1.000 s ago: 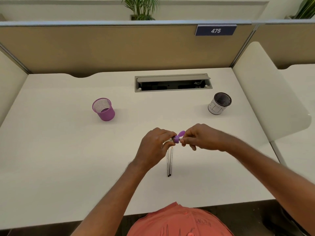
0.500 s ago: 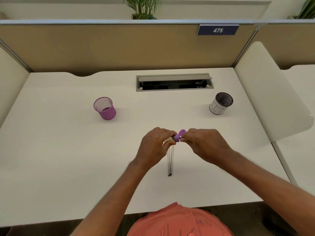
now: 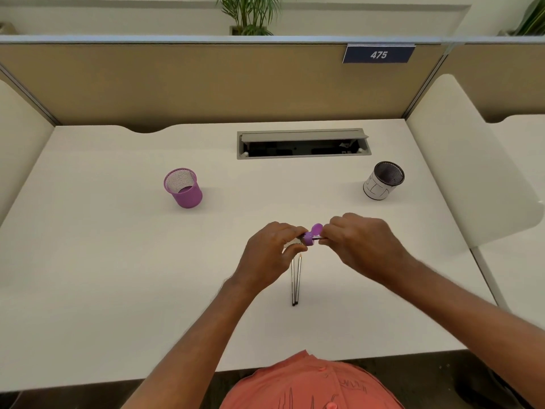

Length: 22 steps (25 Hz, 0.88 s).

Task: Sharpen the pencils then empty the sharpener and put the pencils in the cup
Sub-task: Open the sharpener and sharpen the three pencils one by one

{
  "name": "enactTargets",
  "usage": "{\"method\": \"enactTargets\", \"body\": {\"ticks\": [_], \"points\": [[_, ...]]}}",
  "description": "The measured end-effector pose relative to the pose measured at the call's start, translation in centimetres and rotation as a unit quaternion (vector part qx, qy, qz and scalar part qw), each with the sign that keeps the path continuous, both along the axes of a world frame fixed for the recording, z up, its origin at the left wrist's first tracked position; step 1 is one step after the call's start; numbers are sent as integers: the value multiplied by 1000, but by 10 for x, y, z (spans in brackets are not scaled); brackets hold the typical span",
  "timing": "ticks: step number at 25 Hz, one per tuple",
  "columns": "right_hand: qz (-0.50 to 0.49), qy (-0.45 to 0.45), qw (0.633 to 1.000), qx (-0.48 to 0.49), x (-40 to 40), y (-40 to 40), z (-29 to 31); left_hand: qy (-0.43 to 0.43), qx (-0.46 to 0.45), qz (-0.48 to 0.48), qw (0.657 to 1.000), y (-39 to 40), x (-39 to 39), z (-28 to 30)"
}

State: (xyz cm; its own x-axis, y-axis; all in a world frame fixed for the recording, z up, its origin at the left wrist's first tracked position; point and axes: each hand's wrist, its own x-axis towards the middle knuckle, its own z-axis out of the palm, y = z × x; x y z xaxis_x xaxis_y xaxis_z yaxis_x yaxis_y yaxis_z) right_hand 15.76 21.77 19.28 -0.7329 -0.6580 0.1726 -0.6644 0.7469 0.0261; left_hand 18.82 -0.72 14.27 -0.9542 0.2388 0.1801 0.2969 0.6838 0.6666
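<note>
Since a second ago the right hand (image 3: 359, 245) has rolled knuckles-up while pinching one pencil (image 3: 318, 237) pushed into the purple sharpener (image 3: 310, 237), which the left hand (image 3: 271, 255) pinches above the surface (image 3: 118, 276) near its front edge. Two more pencils (image 3: 296, 280) lie below the hands. Two cups stand apart: a purple mesh cup (image 3: 183, 188) towards the left edge, a white cup (image 3: 383, 180) towards the right, their contents not discernible.

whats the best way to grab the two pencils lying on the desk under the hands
Pinch the two pencils together across their mid-shafts, coming from above. They lie flat and nearly parallel on the desk, near ends touching. Their far ends sit under the left hand, so the nearer half is the freer part to grip.
</note>
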Motion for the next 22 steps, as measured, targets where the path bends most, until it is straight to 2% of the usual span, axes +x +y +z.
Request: {"method": "enactTargets", "body": {"ticks": [1,2,4,5,6,7,8,9,10,12,15,16,18,19,20,22], "points": [[24,64,998,14,5,1,-2,-2,5,-1,1000,1,0,0],[35,82,996,15,8,0,-3,2,6,-1,1000,1,0,0],[18,17,1000,2,5,-4,-4,23,-2,3,1000,2,0,2],[-18,-72,997,-8,-1,-6,-1,35,-7,5,999,1,-1,2],[-64,-205,976,-28,-8,-7,3,44,-11,4,999,1,-1,3],[-107,-354,925,-83,-16,-7,7,52,-16,0,998,0,0,3],[-141,-479,854,-147,-23,-7,10,59,-24,-7,998,0,0,3],[-160,-549,799,-184,-28,-7,13,62,-30,-12,998,0,1,3],[-152,-559,794,-184,-31,-6,15,61,-32,-13,998,0,1,4],[-122,-464,868,-130,-25,-6,11,53,-30,-12,998,0,0,5],[-48,-246,963,-99,-10,-1,2,37,-26,-13,999,0,-1,3],[-19,-141,988,-66,-4,1,-2,29,-21,-12,999,1,-1,2],[28,48,998,7,4,4,-10,17,-10,-9,1000,2,0,1],[42,89,995,19,7,4,-13,16,-7,-9,1000,3,0,0],[42,93,995,12,9,4,-15,19,-8,-10,1000,4,0,0],[3,7,1000,-16,7,1,-16,37,-16,-6,999,5,0,0]]}}
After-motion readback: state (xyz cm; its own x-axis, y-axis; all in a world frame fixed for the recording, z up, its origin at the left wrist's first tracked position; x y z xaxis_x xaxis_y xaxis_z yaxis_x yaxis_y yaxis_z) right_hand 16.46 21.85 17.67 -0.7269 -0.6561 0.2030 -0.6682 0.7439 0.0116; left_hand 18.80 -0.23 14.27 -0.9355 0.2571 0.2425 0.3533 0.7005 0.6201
